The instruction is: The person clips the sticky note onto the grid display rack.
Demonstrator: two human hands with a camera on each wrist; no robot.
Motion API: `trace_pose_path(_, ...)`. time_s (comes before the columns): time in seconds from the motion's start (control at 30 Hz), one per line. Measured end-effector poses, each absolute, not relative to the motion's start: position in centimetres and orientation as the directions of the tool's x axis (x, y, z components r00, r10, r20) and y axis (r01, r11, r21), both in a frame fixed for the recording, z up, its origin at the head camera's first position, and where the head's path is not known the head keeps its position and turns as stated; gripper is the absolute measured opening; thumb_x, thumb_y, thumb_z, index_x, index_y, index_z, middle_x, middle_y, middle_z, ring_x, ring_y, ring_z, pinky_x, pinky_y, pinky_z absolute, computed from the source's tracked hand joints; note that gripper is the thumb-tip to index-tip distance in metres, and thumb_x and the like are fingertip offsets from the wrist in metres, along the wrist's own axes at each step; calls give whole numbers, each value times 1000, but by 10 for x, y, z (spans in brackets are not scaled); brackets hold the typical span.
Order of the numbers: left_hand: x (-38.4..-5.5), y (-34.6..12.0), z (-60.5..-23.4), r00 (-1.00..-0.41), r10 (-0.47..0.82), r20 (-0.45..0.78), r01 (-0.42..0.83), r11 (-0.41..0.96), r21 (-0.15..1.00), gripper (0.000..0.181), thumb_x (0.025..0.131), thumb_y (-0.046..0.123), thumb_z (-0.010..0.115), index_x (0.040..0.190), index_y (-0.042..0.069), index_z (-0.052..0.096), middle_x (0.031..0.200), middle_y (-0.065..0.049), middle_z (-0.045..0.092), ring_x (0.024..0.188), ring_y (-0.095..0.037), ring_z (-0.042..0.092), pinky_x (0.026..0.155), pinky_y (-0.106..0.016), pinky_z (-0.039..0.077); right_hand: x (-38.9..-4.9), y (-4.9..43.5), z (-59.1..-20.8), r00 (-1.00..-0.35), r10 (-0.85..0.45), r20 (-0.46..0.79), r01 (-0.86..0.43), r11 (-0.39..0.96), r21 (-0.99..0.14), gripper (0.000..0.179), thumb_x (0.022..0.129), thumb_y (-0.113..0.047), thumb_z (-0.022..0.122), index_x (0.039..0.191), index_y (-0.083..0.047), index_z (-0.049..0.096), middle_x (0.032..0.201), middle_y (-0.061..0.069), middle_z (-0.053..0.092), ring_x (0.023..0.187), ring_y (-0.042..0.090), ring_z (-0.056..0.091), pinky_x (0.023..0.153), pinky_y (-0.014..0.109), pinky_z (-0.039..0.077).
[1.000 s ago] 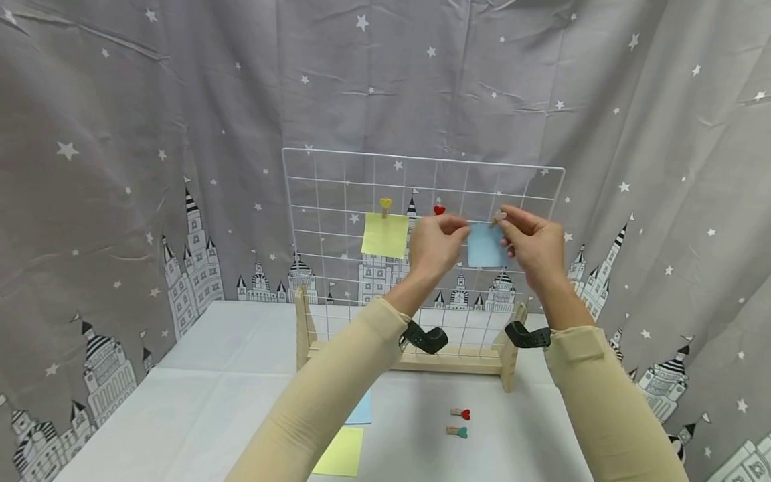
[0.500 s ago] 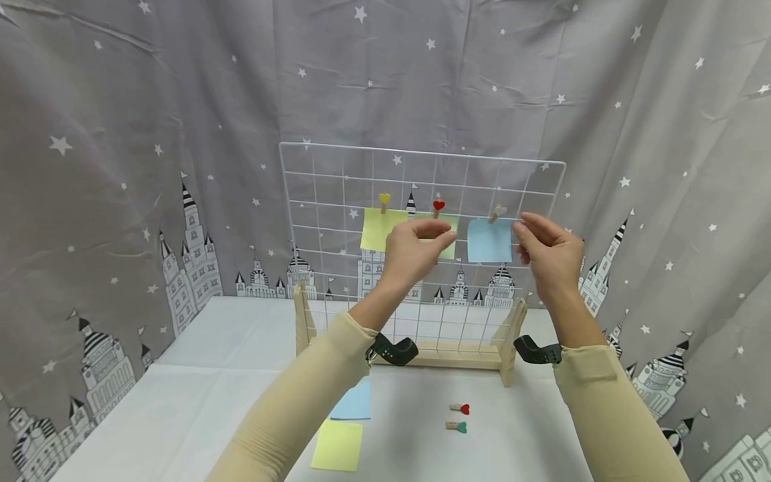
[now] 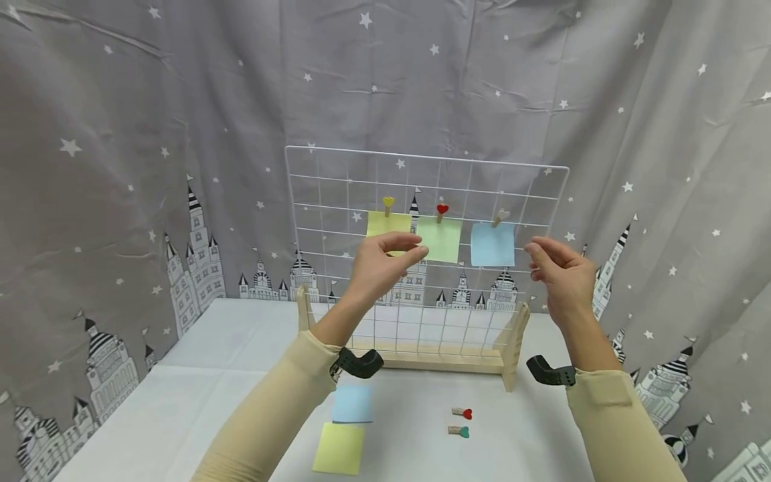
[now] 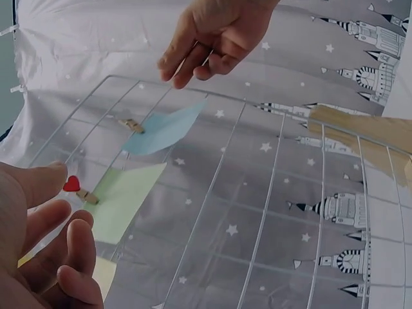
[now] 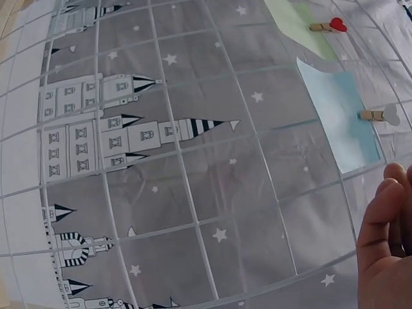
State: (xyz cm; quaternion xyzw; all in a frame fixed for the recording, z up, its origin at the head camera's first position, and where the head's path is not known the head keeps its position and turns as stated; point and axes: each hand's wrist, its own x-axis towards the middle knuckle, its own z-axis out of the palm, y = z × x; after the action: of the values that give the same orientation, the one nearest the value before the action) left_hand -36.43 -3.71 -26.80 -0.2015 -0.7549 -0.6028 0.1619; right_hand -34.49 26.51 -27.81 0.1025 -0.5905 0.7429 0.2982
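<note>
Three paper notes hang in a row on a white wire grid [image 3: 337, 231]: a yellow note [image 3: 379, 222], a green note [image 3: 440, 241] and a blue note [image 3: 492, 245]. Each is pinned by a small wooden clothespin with a heart, yellow [image 3: 388, 203], red [image 3: 442, 210] and white [image 3: 501, 215]. My left hand [image 3: 379, 268] is in front of the yellow note, covering part of it, its fingers loosely bent around nothing. To the right of the blue note, my right hand [image 3: 566, 278] holds nothing, fingers relaxed. In the right wrist view the white-heart clothespin [image 5: 380, 116] grips the blue note's edge.
The grid stands in a wooden base [image 3: 446, 361] on a white table [image 3: 199, 388]. Nearer lie a blue note pad [image 3: 352, 404], a yellow note pad [image 3: 338, 448], a red-heart clothespin [image 3: 462, 413] and a green-heart clothespin [image 3: 458, 432]. A grey curtain [image 3: 181, 100] hangs behind.
My right hand has let go of the white-heart clothespin and moved right and down. My left hand has drawn away from the blue note to the left, uncovering the green note.
</note>
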Motion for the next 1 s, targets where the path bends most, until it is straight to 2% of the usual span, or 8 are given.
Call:
trace_pose_path(0.3, -360, -61, -274, -871, 110, 479, 491, 252, 834, 37, 88, 40, 81, 120, 21, 76, 112, 2, 77, 97, -20, 69, 77, -34, 57, -336, 267, -291, -823, 243, 514, -546, -85, -834, 19, 92, -12, 78, 110, -7, 78, 96, -5, 79, 79, 9, 69, 64, 16, 57)
trace_pose_path(0.47, -357, -75, -278, -873, 108, 477, 488, 256, 835, 39, 88, 39, 82, 121, 20, 76, 113, -1, 77, 94, -23, 67, 76, -34, 55, -332, 267, -297, -835, 220, 504, -528, -66, -847, 26, 94, -14, 76, 117, -3, 75, 98, -6, 79, 83, 9, 68, 67, 15, 57)
trace_pose_path(0.6, -353, -87, -280, -874, 101, 475, 485, 255, 837, 40, 88, 38, 81, 122, 19, 75, 114, -3, 77, 95, -24, 67, 78, -34, 55, -330, 267, -302, -839, 208, 503, -525, -71, -848, 21, 94, -14, 75, 114, -7, 77, 98, -7, 79, 83, 8, 68, 68, 16, 57)
trace_pose_path(0.7, -350, -95, -282, -881, 83, 465, 469, 273, 840, 42, 88, 41, 82, 123, 20, 74, 115, -1, 76, 95, -23, 66, 76, -35, 54, -330, 267, -306, -841, 193, 505, -527, -84, -846, 18, 95, -12, 75, 112, -9, 78, 98, -7, 79, 82, 7, 69, 67, 16, 57)
trace_pose_path(0.83, -347, -105, -287, -892, 53, 448, 441, 312, 842, 42, 86, 47, 82, 120, 23, 75, 115, 3, 76, 94, -22, 66, 73, -36, 53, -329, 269, -312, -851, 181, 494, -515, -95, -852, 23, 95, -11, 75, 117, -4, 76, 97, -8, 79, 82, 7, 69, 67, 16, 57)
trace_pose_path(1.0, -347, -115, -296, -898, 43, 438, 428, 321, 845, 42, 86, 49, 82, 120, 25, 75, 116, 3, 76, 93, -22, 66, 72, -34, 53, -328, 270, -322, -870, 187, 456, -474, -67, -878, 21, 95, -13, 74, 116, -6, 76, 98, -9, 78, 83, 5, 69, 68, 17, 57)
